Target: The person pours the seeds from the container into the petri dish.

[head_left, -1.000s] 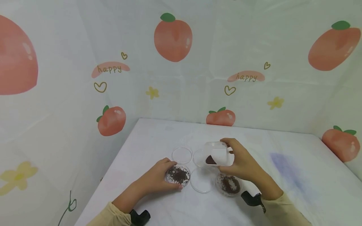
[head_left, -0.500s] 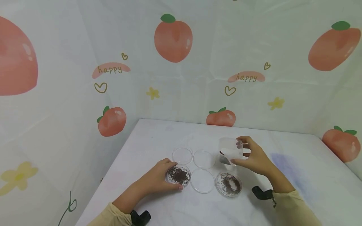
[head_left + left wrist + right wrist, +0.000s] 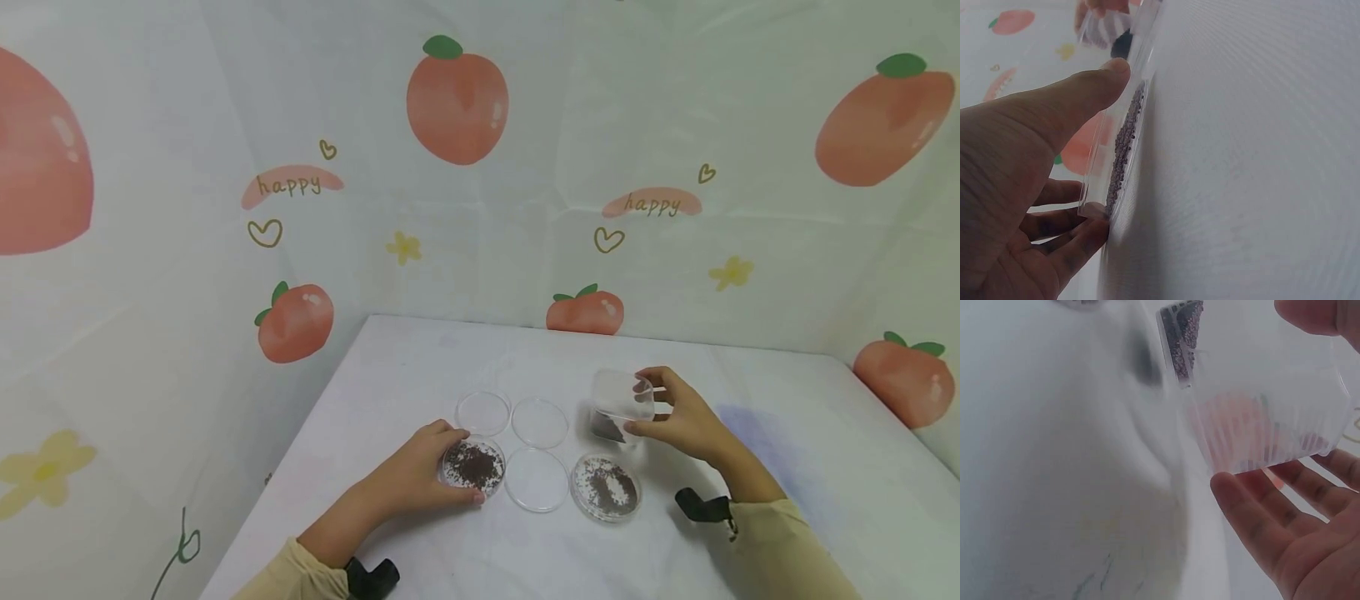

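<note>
My left hand (image 3: 416,473) grips a clear petri dish (image 3: 474,467) by its sides, thumb at the near edge and fingers at the far edge. Dark seed-like grains (image 3: 1125,150) lie in a layer in that dish. On the right, my right hand (image 3: 681,419) holds a clear plastic box (image 3: 621,398) between thumb and fingers, above the table or just at it. Dark grains (image 3: 1182,340) are gathered in one corner of the box. Closest to it on the near side stands a second petri dish (image 3: 606,490), with grains scattered in it.
Three clear round dishes or lids without grains lie between: a back left one (image 3: 483,413), a back right one (image 3: 540,422) and a near one (image 3: 537,481). A white cloth covers the table (image 3: 750,550). A fruit-printed curtain (image 3: 517,217) rises behind and beside it.
My right hand has carried the box to the right, from above the middle dishes, and its tilt has changed. My left hand and its dish stay in place.
</note>
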A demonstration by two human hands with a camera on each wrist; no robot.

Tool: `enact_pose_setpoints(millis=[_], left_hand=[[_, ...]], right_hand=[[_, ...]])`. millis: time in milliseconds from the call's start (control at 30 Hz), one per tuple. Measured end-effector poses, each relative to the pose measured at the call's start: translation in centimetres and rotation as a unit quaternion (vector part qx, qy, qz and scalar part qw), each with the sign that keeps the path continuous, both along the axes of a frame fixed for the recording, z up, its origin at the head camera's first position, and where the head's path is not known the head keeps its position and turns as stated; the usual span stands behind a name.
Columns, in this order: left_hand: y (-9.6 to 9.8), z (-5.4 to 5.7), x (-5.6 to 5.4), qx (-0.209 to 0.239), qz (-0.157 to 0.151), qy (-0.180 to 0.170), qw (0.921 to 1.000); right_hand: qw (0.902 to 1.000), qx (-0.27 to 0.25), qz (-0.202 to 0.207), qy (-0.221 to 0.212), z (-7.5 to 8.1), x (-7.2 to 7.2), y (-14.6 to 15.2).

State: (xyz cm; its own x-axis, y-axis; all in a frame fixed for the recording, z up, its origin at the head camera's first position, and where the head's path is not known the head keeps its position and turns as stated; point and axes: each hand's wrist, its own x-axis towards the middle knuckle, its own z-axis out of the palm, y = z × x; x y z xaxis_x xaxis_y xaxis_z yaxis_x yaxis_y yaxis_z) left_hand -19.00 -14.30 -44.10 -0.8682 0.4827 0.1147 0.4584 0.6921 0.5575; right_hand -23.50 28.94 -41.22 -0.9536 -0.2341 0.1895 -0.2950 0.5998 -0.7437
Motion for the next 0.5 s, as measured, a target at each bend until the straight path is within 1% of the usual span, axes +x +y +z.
enact_pose_setpoints(millis=[300,500], left_hand=[[0.0,-0.2,0.0,-0.002,0.002,0.0,1.0],[-0.1,-0.1,-0.1,0.001,-0.001,0.001,1.0]], right_hand=[[0.9998,0.0,0.018,-0.011,-1.3,-0.7,0.5],[0.9996,0.013,0.022,-0.01,-1.3,-0.7,0.5]])
